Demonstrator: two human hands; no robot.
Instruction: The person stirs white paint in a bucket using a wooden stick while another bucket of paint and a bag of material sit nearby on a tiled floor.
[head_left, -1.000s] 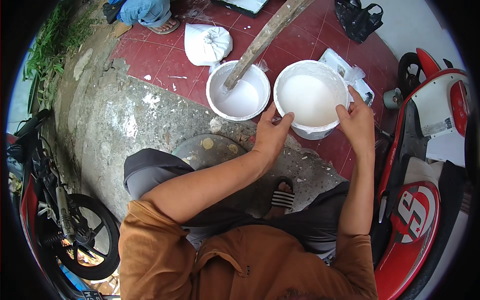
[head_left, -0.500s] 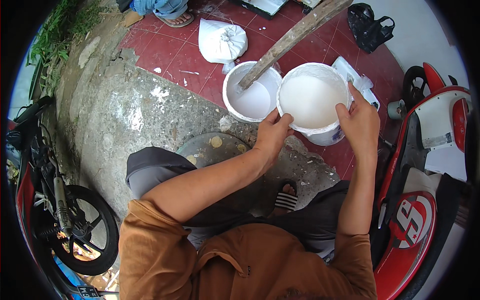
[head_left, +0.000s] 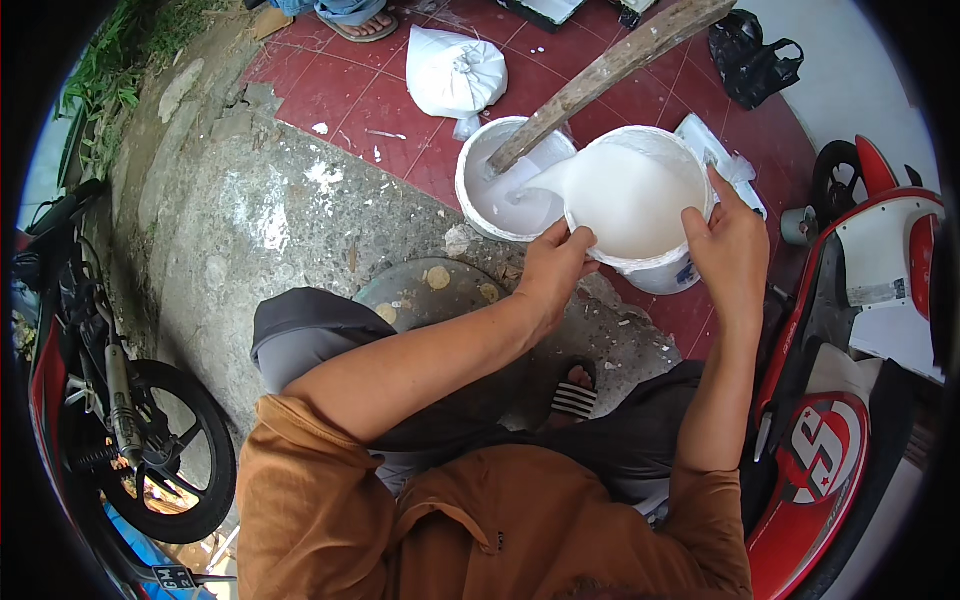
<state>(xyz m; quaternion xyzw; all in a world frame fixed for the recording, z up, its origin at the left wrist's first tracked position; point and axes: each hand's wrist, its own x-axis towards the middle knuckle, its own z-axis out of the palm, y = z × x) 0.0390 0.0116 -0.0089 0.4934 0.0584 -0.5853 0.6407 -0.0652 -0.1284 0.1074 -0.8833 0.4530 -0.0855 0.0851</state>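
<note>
Both hands hold a white bucket [head_left: 655, 275] filled with milky white liquid [head_left: 630, 200]. My left hand [head_left: 553, 270] pinches its near left rim, fingers closed. My right hand [head_left: 735, 250] is wrapped against its right side, thumb at the rim and index finger stretched along the outside. The bucket tilts left, and liquid runs over its lip into a second white bucket [head_left: 475, 215] standing beside it. A rough wooden stick [head_left: 610, 70] leans in that second bucket, its lower end near the white contents. The bottom of the held bucket is hidden.
A tied white sack [head_left: 455, 75] sits on red tiles [head_left: 350, 100] behind the buckets. A black plastic bag [head_left: 750, 60] lies by the wall. Motorcycles stand at left [head_left: 130, 420] and right [head_left: 815, 440]. Another person's sandalled foot [head_left: 365, 27] shows at the top.
The held bucket has tipped further left, and white liquid now streams into the second bucket. Both hands keep their hold. The whole view has shifted slightly.
</note>
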